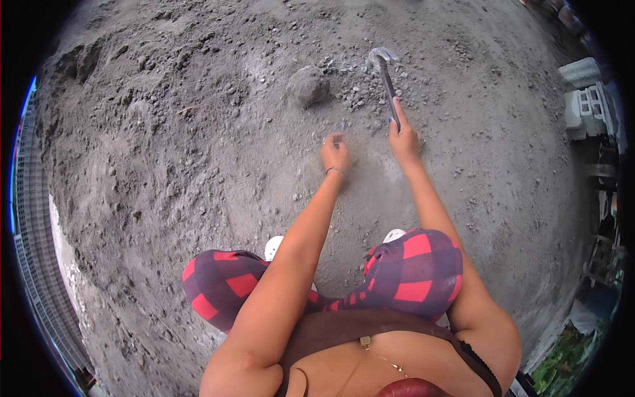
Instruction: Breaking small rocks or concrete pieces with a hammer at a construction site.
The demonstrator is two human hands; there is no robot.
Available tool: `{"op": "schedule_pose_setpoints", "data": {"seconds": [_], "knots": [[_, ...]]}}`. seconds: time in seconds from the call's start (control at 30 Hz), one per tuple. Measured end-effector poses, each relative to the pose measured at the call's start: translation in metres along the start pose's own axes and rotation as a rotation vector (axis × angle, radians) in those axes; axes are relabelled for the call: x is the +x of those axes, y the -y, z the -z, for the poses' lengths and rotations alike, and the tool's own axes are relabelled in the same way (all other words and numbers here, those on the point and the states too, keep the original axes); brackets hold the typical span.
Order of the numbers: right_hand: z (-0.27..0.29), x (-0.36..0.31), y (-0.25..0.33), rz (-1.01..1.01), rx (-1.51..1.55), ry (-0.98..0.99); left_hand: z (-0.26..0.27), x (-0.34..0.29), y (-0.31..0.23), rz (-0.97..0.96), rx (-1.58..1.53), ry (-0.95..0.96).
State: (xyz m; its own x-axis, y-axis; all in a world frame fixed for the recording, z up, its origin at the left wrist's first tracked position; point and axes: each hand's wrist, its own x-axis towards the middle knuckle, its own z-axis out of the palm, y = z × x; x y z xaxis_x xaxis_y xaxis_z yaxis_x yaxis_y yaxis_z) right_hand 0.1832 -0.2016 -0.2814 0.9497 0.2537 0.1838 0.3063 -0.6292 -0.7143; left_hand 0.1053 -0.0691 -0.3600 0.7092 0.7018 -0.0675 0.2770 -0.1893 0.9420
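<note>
We are crouching over grey ground (516, 198)

We are holding a hammer-like tool (386, 79) right of a rounded rock (308, 86); its dark handle (389, 91) is leading to a curved, dust-pale head (380, 57). Our right hand (405, 141), nearer us than the rock, is grasping the handle. Our left hand (335, 154) is curling its fingers between us and the rock; whether around anything, we are unable to tell.

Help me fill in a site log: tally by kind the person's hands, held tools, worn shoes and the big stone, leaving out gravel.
Hands: 2 (left hand, right hand)
Held tools: 1 (hammer-like tool)
White shoes, partly hidden: 2 (left shoe, right shoe)
Big stone: 1
Total: 6
</note>
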Motion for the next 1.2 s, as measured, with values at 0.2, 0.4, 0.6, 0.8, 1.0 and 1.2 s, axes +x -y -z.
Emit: {"op": "schedule_pose_setpoints", "data": {"seconds": [0.2, 0.4, 0.6, 0.8, 1.0, 1.2], "knots": [[0.008, 0.020, -0.023, -0.083, -0.061, 0.156, -0.003, -0.005, -0.001, 0.031, -0.022, -0.010], [0.027, 0.003, 0.030, 0.113, 0.179, -0.167, 0.003, -0.003, -0.004, -0.014, -0.001, -0.027], [0.006, -0.021, -0.028, -0.082, -0.134, 0.155, -0.008, -0.005, -0.005, -0.044, -0.019, -0.022], [0.019, -0.020, 0.007, -0.026, 0.077, 0.080, -0.006, -0.009, -0.005, 0.101, -0.034, -0.018], [0.014, -0.031, 0.014, -0.011, 0.103, 0.019, -0.010, -0.003, 0.001, 0.129, -0.078, -0.048], [0.012, -0.011, 0.007, -0.142, -0.120, 0.287, -0.009, -0.003, 0.011, 0.102, -0.078, -0.059]]}}
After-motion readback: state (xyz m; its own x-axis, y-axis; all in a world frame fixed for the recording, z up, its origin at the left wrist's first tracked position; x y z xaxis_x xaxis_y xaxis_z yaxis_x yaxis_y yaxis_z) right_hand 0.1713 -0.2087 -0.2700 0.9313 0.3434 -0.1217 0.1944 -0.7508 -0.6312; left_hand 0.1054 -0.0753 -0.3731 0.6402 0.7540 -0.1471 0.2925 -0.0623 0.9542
